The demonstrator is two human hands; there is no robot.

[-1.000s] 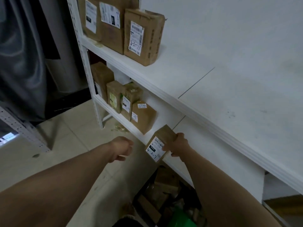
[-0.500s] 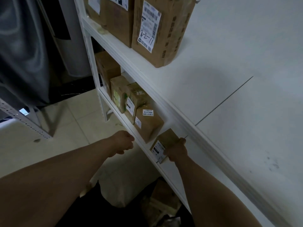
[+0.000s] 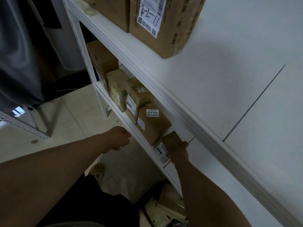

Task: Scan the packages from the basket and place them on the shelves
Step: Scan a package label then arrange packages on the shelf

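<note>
My right hand (image 3: 177, 153) grips a small brown package (image 3: 170, 140) with a white label and holds it on the lower white shelf (image 3: 142, 141), right beside a larger labelled box (image 3: 152, 123). Fingers curl over the package's far edge. My left hand (image 3: 118, 138) hangs in front of the shelf edge with its fingers curled into a loose fist; nothing shows in it. The basket with more packages (image 3: 168, 207) lies on the floor at the bottom, partly hidden by my right forearm.
Several brown boxes (image 3: 118, 89) line the lower shelf to the left. Big labelled cartons (image 3: 164, 22) stand on the upper white shelf (image 3: 213, 79). A white upright post (image 3: 85, 54) frames the rack. Grey curtain and another rack leg stand at left over tiled floor.
My right hand has carried the small package in under the upper shelf and onto the lower shelf beside the labelled box. The view has moved closer; the left hand stays near the shelf edge.
</note>
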